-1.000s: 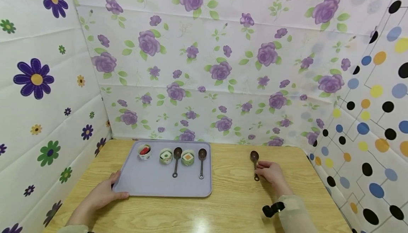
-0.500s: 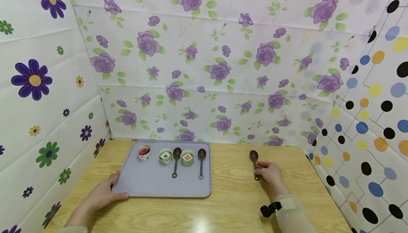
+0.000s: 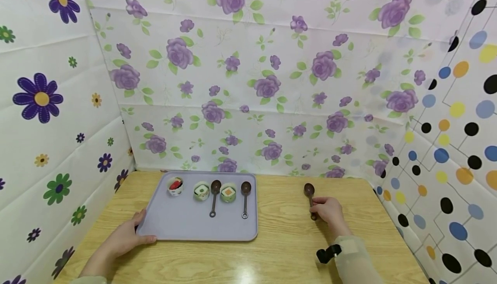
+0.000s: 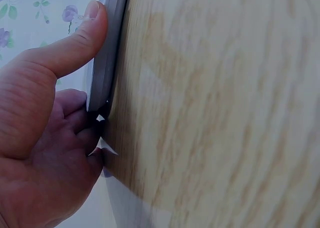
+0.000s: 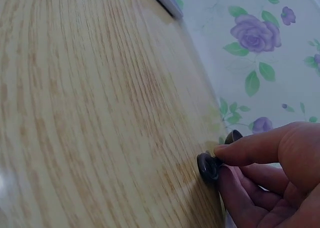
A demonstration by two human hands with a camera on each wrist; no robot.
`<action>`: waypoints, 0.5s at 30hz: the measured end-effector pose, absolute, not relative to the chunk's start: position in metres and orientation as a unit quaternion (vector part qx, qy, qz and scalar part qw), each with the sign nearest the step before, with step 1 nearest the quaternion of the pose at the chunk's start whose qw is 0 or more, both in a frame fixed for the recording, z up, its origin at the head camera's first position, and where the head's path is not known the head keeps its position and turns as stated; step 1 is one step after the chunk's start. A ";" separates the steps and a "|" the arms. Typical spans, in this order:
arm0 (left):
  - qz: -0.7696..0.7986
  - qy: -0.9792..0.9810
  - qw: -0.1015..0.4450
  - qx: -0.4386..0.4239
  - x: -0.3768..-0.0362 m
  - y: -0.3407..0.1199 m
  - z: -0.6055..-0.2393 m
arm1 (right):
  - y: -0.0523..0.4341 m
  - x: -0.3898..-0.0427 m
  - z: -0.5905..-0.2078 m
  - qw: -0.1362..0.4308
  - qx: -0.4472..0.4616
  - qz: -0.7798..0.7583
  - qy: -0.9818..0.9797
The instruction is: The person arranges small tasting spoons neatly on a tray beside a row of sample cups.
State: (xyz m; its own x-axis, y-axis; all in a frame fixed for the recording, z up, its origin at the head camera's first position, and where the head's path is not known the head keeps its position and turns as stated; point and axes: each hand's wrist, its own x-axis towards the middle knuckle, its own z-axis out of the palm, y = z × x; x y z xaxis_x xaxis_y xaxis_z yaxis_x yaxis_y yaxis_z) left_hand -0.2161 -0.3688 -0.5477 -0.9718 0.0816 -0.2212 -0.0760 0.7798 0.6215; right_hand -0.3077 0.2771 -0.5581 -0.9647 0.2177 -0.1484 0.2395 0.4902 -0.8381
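Note:
In the head view, my left hand [image 3: 124, 234] grips the near left corner of a pale lilac tray [image 3: 178, 223], thumb on the rim and fingers at its side and underneath. My right hand [image 3: 329, 211] pinches the handle of a brown spoon [image 3: 309, 190] on the table, right of the tray; the right wrist view shows the ring end of the spoon [image 5: 206, 169] by the fingertips. On the tray lie a second brown spoon [image 3: 215, 186] and a third spoon [image 3: 246, 187]. Three small patterned cups, the left one [image 3: 175, 192] with something red inside, stand along its far half.
The wooden table [image 3: 283, 249] has a floral cloth wall [image 3: 248, 141] behind it. A flowered cloth [image 3: 58, 146] closes the left side, a dotted one [image 3: 446, 180] the right. A black clip-like piece [image 3: 328, 254] sits at the right wrist.

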 end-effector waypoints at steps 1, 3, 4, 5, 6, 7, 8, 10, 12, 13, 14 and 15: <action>0.332 0.936 0.119 0.001 -0.216 -0.369 -0.548 | 0.277 -0.308 -0.558 0.012 0.132 -0.487 0.863; 0.331 0.936 0.120 0.000 -0.216 -0.369 -0.548 | 0.276 -0.308 -0.557 0.011 0.133 -0.485 0.864; 0.331 0.936 0.120 0.000 -0.217 -0.369 -0.548 | 0.276 -0.308 -0.557 0.011 0.133 -0.483 0.865; 0.332 0.936 0.120 -0.001 -0.217 -0.369 -0.548 | 0.276 -0.309 -0.557 0.011 0.133 -0.483 0.865; 0.332 0.936 0.120 -0.001 -0.217 -0.369 -0.548 | 0.276 -0.309 -0.557 0.012 0.133 -0.483 0.865; 0.332 0.936 0.120 0.000 -0.217 -0.369 -0.548 | 0.276 -0.309 -0.556 0.012 0.131 -0.482 0.866; 0.332 0.936 0.120 0.000 -0.217 -0.369 -0.548 | 0.276 -0.309 -0.556 0.014 0.133 -0.482 0.866; 0.333 0.935 0.119 0.001 -0.217 -0.369 -0.548 | 0.276 -0.309 -0.556 0.016 0.133 -0.479 0.868; 0.335 0.935 0.119 0.002 -0.217 -0.370 -0.549 | 0.277 -0.310 -0.557 0.019 0.133 -0.476 0.869; 0.335 0.935 0.119 0.003 -0.217 -0.370 -0.549 | 0.277 -0.310 -0.557 0.020 0.132 -0.475 0.870; 0.335 0.935 0.119 0.003 -0.217 -0.370 -0.549 | 0.277 -0.310 -0.557 0.021 0.134 -0.475 0.870; 0.335 0.935 0.119 0.003 -0.217 -0.370 -0.549 | 0.278 -0.310 -0.557 0.022 0.132 -0.473 0.871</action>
State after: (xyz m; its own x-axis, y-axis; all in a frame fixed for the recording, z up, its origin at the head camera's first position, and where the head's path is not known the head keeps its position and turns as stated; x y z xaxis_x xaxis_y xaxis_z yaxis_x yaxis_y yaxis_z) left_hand -0.2174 -0.3700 -0.5493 -0.9717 0.0858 -0.2199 -0.0735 0.7751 0.6275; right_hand -0.3104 0.2776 -0.5573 -0.9640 0.2102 -0.1629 0.2511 0.5175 -0.8180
